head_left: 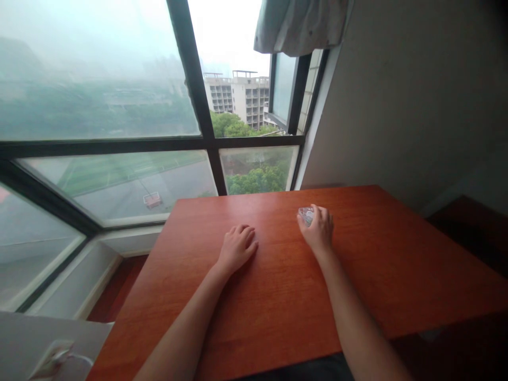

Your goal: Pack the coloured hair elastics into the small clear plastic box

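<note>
One small clear object (pixel 306 215) is closed inside the right hand (pixel 318 228). The fingers and thumb curl round it so that only a glassy glint shows at the far left edge of the fist, and what it is cannot be told. It sits low over the table (pixel 397 254), at the far middle of the reddish wooden top. Whether it rests on the wood or is lifted just clear of it is hidden by the hand. Judging by how little of it shows, a thing this small and slick-looking wants a light, closed pinch rather than a hard squeeze. The heel of the hand should be settled on the wood so the grip has something steady under it. The right wrist lies low, nearly in line with the forearm, which runs up from the near right edge of the table. The left hand (pixel 237 246) lies palm down on the wood, well apart to the left, with its fingers loosely bent and holding nothing. Beyond the table stand a large dark-framed window (pixel 119 106), a gathered curtain (pixel 297 24) above it, and a plain wall (pixel 416 95) to the right.
</note>
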{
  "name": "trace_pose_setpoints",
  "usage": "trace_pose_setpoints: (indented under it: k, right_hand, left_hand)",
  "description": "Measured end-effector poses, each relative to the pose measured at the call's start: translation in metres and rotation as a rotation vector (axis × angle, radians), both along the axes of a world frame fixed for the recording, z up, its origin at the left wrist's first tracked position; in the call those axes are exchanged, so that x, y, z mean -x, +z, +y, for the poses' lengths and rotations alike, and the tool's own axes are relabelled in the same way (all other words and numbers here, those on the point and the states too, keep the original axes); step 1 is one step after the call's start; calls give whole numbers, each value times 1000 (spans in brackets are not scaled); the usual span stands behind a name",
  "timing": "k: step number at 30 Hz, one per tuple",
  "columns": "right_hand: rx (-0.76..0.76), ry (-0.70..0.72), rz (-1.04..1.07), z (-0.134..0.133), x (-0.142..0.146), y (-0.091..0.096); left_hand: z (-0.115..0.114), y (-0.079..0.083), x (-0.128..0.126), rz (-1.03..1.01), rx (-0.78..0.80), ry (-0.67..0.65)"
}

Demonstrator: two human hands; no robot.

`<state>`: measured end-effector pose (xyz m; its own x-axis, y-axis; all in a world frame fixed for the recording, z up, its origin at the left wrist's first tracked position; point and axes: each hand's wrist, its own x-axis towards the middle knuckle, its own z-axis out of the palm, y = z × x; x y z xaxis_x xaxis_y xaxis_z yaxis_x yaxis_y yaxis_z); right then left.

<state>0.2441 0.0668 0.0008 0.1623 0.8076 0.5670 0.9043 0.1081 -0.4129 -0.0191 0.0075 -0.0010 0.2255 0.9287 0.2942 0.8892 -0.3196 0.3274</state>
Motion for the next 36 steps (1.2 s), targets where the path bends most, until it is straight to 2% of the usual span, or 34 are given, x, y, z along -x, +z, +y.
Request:
trace_pose_setpoints:
  k: [3,7,8,13,20,36]
  right_hand:
    - [-81,274,15,-14,38,6]
    - [42,701,64,-34,82,-5]
    - [88,767,65,-37,88,-10]
    - [161,766,193,-36,90,-22]
    - [179,745,217,-34,87,-20]
    - [171,742,209,-35,88,-19]
  left_hand:
    - [-1,-1,-3,-50,1,-9]
    - [-2,-1,-9,-197,-2,-86]
    - [-2,-1,-10,-211,-1,-105]
    - [-5,3,-14,-177,22,-137]
    - [-8,8,-16,-134,65,-124]
    - [-7,5,-16,-126,50,-120]
